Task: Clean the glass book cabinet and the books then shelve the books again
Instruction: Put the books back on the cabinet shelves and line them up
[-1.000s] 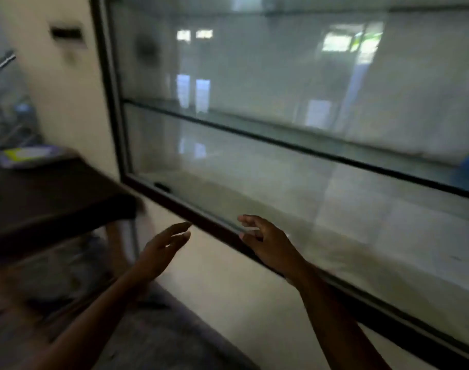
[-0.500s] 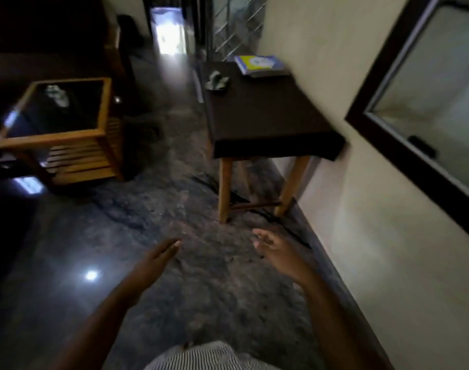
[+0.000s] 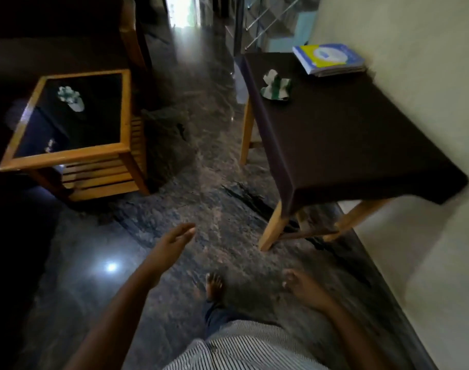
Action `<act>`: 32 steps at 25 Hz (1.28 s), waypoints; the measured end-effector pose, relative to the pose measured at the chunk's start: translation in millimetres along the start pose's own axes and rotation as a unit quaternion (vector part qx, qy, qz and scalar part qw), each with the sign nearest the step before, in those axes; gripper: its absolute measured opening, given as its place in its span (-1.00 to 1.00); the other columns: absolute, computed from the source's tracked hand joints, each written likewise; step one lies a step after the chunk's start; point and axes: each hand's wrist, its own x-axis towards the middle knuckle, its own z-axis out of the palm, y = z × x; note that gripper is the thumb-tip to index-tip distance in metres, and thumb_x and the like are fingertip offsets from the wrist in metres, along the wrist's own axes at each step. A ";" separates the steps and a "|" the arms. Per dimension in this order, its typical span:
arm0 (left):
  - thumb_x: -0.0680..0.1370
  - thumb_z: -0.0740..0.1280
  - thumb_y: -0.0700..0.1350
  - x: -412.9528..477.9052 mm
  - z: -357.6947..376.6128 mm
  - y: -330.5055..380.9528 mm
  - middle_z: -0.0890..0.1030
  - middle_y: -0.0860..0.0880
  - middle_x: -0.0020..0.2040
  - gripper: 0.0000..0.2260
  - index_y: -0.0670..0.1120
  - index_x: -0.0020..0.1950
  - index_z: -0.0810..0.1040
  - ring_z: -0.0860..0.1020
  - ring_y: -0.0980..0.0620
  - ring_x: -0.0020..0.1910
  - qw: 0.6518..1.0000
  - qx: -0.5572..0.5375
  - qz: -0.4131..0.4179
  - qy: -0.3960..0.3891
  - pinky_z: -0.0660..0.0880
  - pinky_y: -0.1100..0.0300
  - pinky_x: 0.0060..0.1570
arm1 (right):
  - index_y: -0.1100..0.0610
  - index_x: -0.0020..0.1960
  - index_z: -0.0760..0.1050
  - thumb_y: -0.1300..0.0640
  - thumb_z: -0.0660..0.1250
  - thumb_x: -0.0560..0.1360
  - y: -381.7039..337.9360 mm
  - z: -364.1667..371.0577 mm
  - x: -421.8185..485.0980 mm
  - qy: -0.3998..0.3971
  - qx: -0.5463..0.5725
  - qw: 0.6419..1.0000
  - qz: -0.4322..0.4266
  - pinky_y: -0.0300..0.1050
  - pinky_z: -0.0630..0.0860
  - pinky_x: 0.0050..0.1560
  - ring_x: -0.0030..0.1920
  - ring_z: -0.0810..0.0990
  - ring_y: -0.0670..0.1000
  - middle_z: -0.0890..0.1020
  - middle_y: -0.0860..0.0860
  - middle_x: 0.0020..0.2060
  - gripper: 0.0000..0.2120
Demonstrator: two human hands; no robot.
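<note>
**Fingers slack, both hands empty; books on covered table**

Fingers (image 3: 186,231) of left hand (image 3: 172,243): nearly straight, close together, pointing forward, holding nothing. They hang above the dark polished stone floor (image 3: 153,303).

Fingers (image 3: 288,277) of right hand (image 3: 304,288): loosely curled, blurred, gripping nothing. They sit lower in view than the left fingers and well apart from them.

Books (image 3: 330,58): small flat stack with a blue and yellow cover on top. It lies far ahead and to the right of the right fingers, at the far corner of the table (image 3: 270,233), beside the pale wall (image 3: 420,89).

Tablecloth (image 3: 348,140): dark, covering the table top and draped over its edges. Pale wooden legs show below it.

Crumpled rag (image 3: 276,88): white and green, on the tablecloth, near the books on their left, not touching them.

Side table (image 3: 68,156): wooden frame with a dark glass top and a slatted shelf below. It stands ahead and to the left of the left fingers, well apart. A small pale object (image 3: 71,98) rests on the glass.

Bare foot (image 3: 214,285): on the floor, between the two hands.

Striped shirt (image 3: 244,348): at the lower edge of the view.
</note>
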 end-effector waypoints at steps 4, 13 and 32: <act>0.62 0.16 -0.03 104.4 -70.3 28.8 0.49 -0.01 0.19 -0.79 0.06 0.24 0.44 0.49 0.07 0.15 0.998 -0.015 -0.057 0.021 0.41 0.31 -0.18 | 0.17 0.40 0.28 0.16 0.18 0.60 -154.1 -47.2 133.3 -0.031 0.011 0.995 -0.089 -0.31 0.33 0.01 0.31 0.42 0.06 0.43 0.09 0.29 -0.62; 0.62 0.18 -0.15 377.7 -202.6 130.2 0.56 -0.13 0.13 -0.79 -0.07 0.22 0.49 0.51 -0.07 0.17 1.000 0.014 0.019 -0.008 0.42 0.09 0.18 | 0.11 0.39 0.32 0.18 0.20 0.59 -362.1 -169.1 339.1 0.073 0.107 0.984 -0.122 -0.41 0.33 0.01 0.28 0.40 -0.08 0.44 0.01 0.29 -0.62; 0.56 0.30 -0.12 803.9 11.7 485.2 0.54 -0.10 0.20 -0.69 -0.07 0.31 0.45 0.49 -0.03 0.22 0.879 0.172 0.249 -0.370 0.34 0.03 0.33 | 0.16 0.22 0.48 0.26 0.28 0.54 -391.3 -355.6 527.1 0.562 0.326 0.748 0.133 -0.50 0.38 0.00 0.09 0.52 -0.09 0.57 0.04 0.16 -0.74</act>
